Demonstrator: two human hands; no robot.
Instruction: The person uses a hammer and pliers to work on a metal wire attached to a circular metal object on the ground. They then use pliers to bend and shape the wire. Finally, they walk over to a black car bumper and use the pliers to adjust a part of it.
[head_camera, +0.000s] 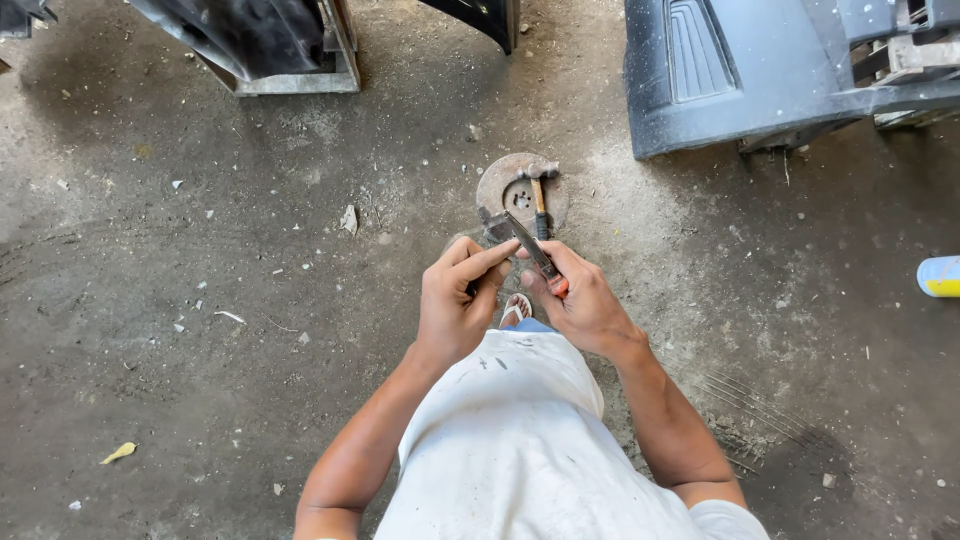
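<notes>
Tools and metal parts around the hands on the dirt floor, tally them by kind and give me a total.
Small hammers with wooden handle: 1
Round rusty metal discs: 1
Slim metal hand tools with orange grip, held by the right hand and steadied by the left hand: 1
Total: 3

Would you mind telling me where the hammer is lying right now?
In the head view, the hammer lies on the rusty round disc on the dirt floor, just beyond both hands, near the centre of the picture.
</notes>
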